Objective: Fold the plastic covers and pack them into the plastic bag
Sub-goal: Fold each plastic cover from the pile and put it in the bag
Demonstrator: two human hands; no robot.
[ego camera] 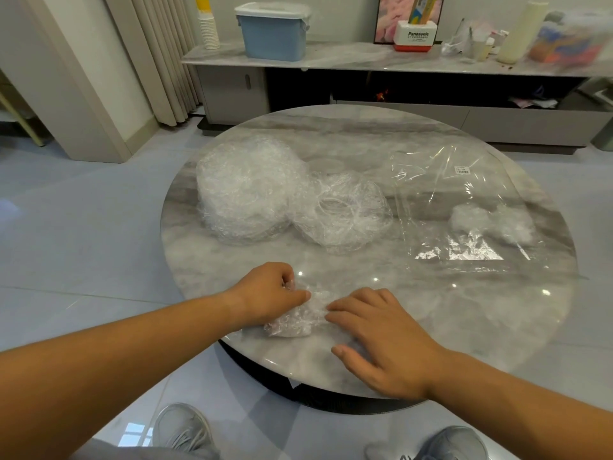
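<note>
1 plastic cover [295, 322], left hand [268, 293] fingers curled around its edge, right hand [381, 340] fingers straight atop it.

The counter [447, 310] is noted as grey-veined, marble-like stone, polished to a gloss in which lamp spots are mirrored. The plastic covers [245, 190] are recorded as thin clear film, heavily crinkled and whitish where stacked, and the plastic bag [441, 194] as smoother clear film with sharp glare. The floor [83, 227] is seen tiled and glossy, the storage box [273, 34] as matt blue plastic.
</note>
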